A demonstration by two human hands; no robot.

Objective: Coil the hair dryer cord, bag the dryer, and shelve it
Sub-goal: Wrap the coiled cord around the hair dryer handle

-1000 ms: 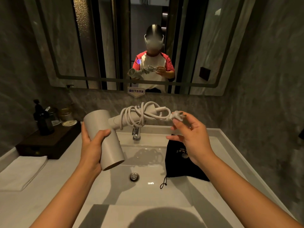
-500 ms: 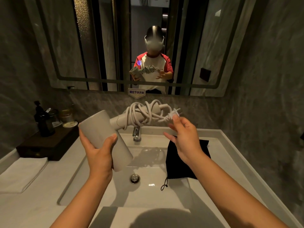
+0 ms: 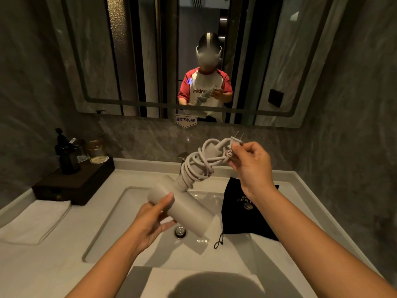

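I hold a pale grey hair dryer (image 3: 184,208) over the sink, its barrel slanting down to the right. My left hand (image 3: 153,220) grips the barrel from below. The grey cord (image 3: 199,164) is wound in loops around the handle, which points up and away from me. My right hand (image 3: 250,162) pinches the plug (image 3: 236,141) at the top of the coil, prongs pointing up. A black drawstring bag (image 3: 247,211) lies flat on the sink's right edge, its cord end dangling into the basin.
The white sink (image 3: 120,220) has a drain (image 3: 180,231) under the dryer and a faucet behind the coil. At the left stands a dark tray (image 3: 75,183) with a pump bottle and jars, beside a folded white towel (image 3: 34,222). A mirror covers the wall ahead.
The dryer has turned: its barrel swung lower and to the right, and the handle now points up. My right hand rose with the plug, prongs now upward. My left hand shifted under the barrel.
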